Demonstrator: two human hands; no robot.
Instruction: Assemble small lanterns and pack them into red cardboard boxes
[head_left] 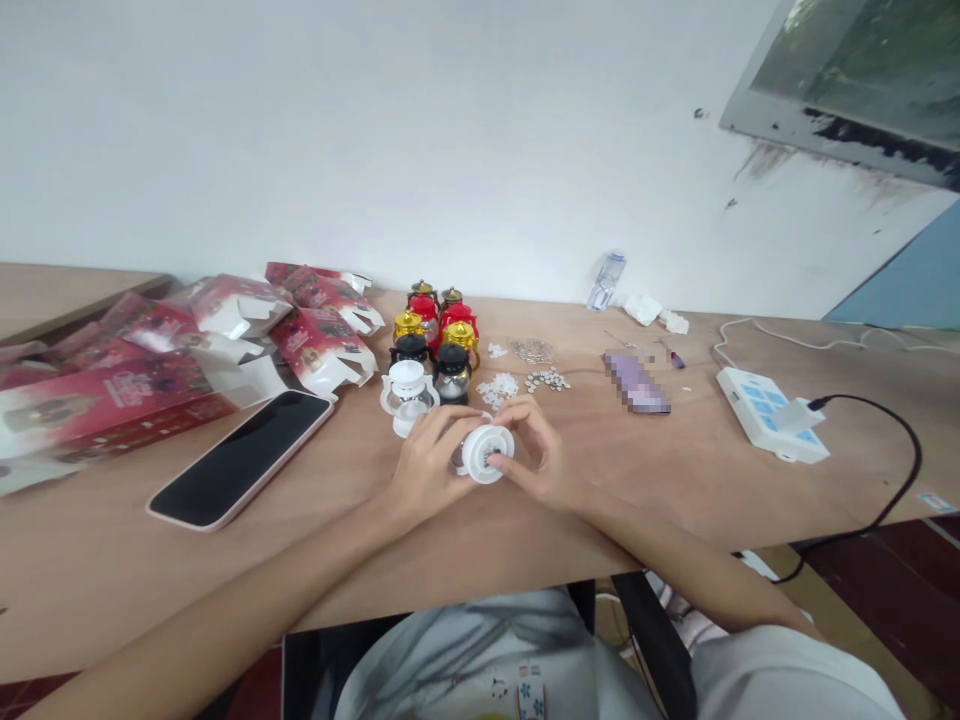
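Steadying a white lantern (478, 450) over the table (420, 570), the left hand (431, 457) wraps its body while the right hand (546, 462) pinches the base; it looks light, stiff, perhaps slick, best held by the rim.

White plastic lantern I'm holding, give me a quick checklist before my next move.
1. White plastic lantern steadied: ok, the left hand holds it.
2. Lantern's round white base in view: ok, turned toward the camera.
3. Right hand at the base: ok, touching near its centre.
4. Small dark detail at the base's centre seated properly: cannot tell, partly covered and too small.
5. Small round silver pieces on the table: ok, lying beyond the right hand.
6. Black-screened phone in a pink case apart from both hands: ok.
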